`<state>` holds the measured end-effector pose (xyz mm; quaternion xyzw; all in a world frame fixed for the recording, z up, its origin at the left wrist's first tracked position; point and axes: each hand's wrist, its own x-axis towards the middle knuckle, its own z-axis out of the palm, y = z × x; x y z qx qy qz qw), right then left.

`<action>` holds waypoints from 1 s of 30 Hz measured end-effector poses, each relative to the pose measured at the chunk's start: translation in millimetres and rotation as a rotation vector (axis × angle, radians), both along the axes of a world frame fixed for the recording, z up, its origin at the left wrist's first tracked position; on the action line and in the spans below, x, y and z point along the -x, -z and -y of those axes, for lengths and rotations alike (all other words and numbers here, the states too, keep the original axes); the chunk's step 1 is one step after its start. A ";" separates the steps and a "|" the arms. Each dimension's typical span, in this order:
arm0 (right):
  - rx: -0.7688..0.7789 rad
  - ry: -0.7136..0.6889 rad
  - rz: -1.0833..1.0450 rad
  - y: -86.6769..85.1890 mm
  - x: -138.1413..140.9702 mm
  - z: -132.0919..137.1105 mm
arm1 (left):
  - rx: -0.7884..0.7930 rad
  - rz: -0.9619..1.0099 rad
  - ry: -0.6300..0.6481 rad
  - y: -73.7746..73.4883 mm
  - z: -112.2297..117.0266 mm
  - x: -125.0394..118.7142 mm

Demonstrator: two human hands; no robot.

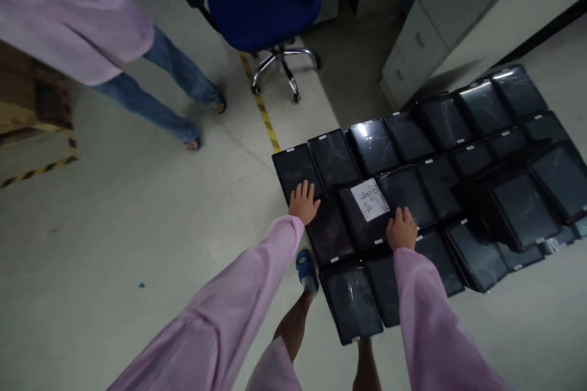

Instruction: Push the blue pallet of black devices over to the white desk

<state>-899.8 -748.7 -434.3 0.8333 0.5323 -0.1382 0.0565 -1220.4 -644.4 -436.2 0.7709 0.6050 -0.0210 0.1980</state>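
Observation:
Several black glossy trays (408, 153) lie in rows, stacked low above the floor. My left hand (303, 201) rests flat, fingers spread, on the near left tray (296, 168). My right hand (402, 229) lies with its fingers curled on the edge of a tray that bears a white paper label (370, 199). Both arms wear pink sleeves. My foot in a blue sandal (306, 269) stands just beside the stack.
A blue office chair (266, 0) stands on the floor behind the trays. Another person in a pink coat and jeans (151, 91) stands at the left. A grey drawer cabinet (426, 30) is at the back right. Yellow-black floor tape (263, 113) runs toward the trays.

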 end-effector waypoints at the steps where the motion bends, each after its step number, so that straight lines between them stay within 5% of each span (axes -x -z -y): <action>1: -0.004 0.042 0.020 2.3 -13.0 -1.3 | 0.000 -0.021 0.004 1.7 -8.0 6.1; 6: 0.021 0.039 0.015 10.5 -35.1 -0.7 | 0.048 -0.106 0.036 -4.6 -20.8 10.1; 11: 0.076 -0.045 0.035 9.9 -27.3 2.8 | -0.020 -0.123 0.075 4.6 -45.3 -40.6; 15: 0.039 -0.024 0.012 21.8 -36.6 5.1 | 0.080 -0.069 0.107 16.3 -67.4 -60.4; 20: 0.064 -0.092 -0.170 25.7 -48.4 16.2 | 0.147 -0.106 0.154 -19.0 -80.8 -51.5; 22: 0.028 -0.065 -0.191 13.3 -38.6 45.8 | 0.063 -0.091 0.144 -34.7 -55.2 -46.2; 24: 0.067 -0.019 -0.240 -3.1 -16.1 96.0 | 0.060 -0.110 0.091 -41.1 -2.7 -36.5; 27: 0.387 -0.018 -0.492 -24.0 24.8 194.5 | 0.219 -0.297 -0.019 -35.8 111.6 -12.9; 30: 0.516 -0.047 -0.557 -41.8 33.3 295.7 | 0.394 -0.398 -0.143 -33.8 232.6 -3.8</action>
